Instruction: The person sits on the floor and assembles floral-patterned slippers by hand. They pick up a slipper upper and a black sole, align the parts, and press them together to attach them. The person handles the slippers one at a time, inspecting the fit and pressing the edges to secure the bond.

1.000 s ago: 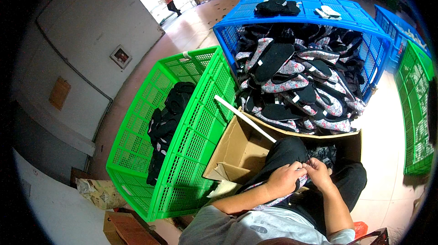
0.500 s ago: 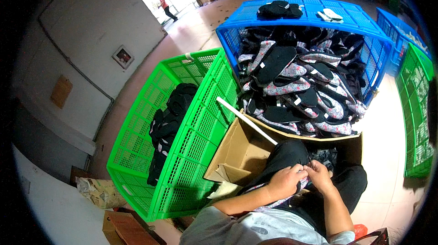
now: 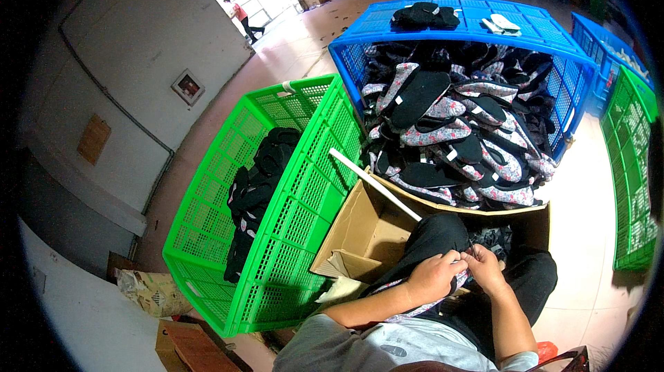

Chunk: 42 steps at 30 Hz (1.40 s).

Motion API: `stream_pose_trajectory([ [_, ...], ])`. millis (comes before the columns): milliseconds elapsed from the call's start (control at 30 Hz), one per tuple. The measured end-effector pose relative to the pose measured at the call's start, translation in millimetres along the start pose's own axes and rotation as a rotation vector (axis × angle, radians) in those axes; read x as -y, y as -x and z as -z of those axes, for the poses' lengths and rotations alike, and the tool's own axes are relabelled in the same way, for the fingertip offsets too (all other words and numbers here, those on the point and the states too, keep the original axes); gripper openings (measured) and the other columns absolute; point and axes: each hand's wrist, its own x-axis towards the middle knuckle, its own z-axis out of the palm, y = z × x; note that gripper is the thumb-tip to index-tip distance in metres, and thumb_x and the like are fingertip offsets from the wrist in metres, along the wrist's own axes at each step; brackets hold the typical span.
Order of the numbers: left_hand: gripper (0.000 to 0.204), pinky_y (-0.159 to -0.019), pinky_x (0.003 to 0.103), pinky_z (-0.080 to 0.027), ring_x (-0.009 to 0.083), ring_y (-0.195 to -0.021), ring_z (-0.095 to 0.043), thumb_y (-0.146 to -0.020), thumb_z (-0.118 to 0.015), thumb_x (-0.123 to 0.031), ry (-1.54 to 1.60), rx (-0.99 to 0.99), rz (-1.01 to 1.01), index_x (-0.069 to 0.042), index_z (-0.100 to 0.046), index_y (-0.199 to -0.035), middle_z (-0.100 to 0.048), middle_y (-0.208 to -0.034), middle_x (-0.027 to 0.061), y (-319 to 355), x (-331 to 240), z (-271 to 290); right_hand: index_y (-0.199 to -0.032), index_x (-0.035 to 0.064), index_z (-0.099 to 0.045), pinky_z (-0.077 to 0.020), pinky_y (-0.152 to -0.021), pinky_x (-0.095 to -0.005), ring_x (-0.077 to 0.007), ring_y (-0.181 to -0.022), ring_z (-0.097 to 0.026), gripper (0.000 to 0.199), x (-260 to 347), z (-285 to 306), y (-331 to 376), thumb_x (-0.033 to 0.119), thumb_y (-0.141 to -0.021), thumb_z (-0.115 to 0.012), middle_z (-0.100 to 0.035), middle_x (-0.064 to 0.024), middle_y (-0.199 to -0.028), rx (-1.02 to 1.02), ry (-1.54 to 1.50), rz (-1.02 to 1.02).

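Note:
Over my lap, my left hand (image 3: 432, 276) and my right hand (image 3: 484, 266) meet with fingertips pinched close together. My left hand is closed on a floral slipper (image 3: 459, 280), part of which shows between the hands and below the left wrist. From the right fingertips a thin dark thing sticks up, too small to name; what those fingers pinch is mostly hidden. Beyond my knees, a blue crate (image 3: 577, 105) lies on its side, filled with floral slippers (image 3: 436, 132) with black soles.
A green crate (image 3: 283, 247) with black slippers (image 3: 266, 178) stands at the left. An opened cardboard box (image 3: 356, 223) sits by my knees, a white strip (image 3: 373, 184) across its edge. Another green crate (image 3: 626, 178) is at the right. A person (image 3: 242, 19) is at the far doorway.
The distant person at the doorway has moved slightly left and nearer. My hands stay together over my lap with hardly any visible shift.

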Motion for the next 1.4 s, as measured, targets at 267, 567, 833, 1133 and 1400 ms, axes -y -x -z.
stream_pose_trajectory([
  [267,0.027,-0.079,0.043,-0.050,0.0337,-0.092,-0.062,-0.081,-0.056,0.001,-0.005,0.010,0.002,-0.005,-0.064,-0.106,-0.058,-0.103,0.0117,-0.1,-0.1,-0.3,-0.090,0.0000,-0.062,-0.0459,-0.056,-0.0254,-0.0073,-0.063,-0.054,0.014,4.3,0.6,1.6,0.013,-0.095,-0.063,-0.062,-0.0015,-0.074,-0.007,0.032,-0.004],
  [567,0.026,-0.078,0.044,-0.050,0.0340,-0.090,-0.063,-0.081,-0.056,0.000,-0.019,0.009,0.000,-0.006,-0.064,-0.105,-0.058,-0.103,0.0117,-0.4,1.1,-2.1,-0.090,0.0001,-0.062,-0.0452,-0.056,-0.0250,-0.0071,-0.063,-0.053,0.013,-6.1,1.3,-2.7,0.012,-0.095,-0.063,-0.061,-0.0008,-0.074,-0.002,0.005,-0.006],
  [833,0.027,-0.078,0.044,-0.050,0.0344,-0.090,-0.063,-0.080,-0.056,0.000,-0.016,0.019,0.006,-0.006,-0.064,-0.105,-0.058,-0.104,0.0121,-0.4,1.5,-2.2,-0.090,-0.0001,-0.062,-0.0442,-0.057,-0.0244,-0.0062,-0.065,-0.052,0.013,-2.2,0.3,-1.6,0.012,-0.095,-0.063,-0.060,0.0000,-0.075,-0.005,-0.004,-0.016],
  [1133,0.027,-0.079,0.044,-0.050,0.0345,-0.091,-0.062,-0.080,-0.056,0.001,-0.013,0.015,0.001,-0.006,-0.064,-0.105,-0.058,-0.104,0.0123,-0.3,2.3,-2.6,-0.091,-0.0005,-0.062,-0.0440,-0.057,-0.0247,-0.0066,-0.065,-0.052,0.013,-3.0,0.7,-2.0,0.012,-0.095,-0.064,-0.061,-0.0003,-0.075,-0.007,-0.001,-0.024],
  [1400,0.028,-0.079,0.044,-0.050,0.0344,-0.092,-0.063,-0.080,-0.056,0.001,-0.011,0.017,0.000,-0.006,-0.064,-0.106,-0.058,-0.104,0.0125,-1.5,1.4,-3.2,-0.091,-0.0002,-0.063,-0.0453,-0.058,-0.0250,-0.0070,-0.066,-0.053,0.013,-0.5,2.1,-0.8,0.012,-0.095,-0.064,-0.062,-0.0008,-0.076,-0.012,0.015,-0.024],
])
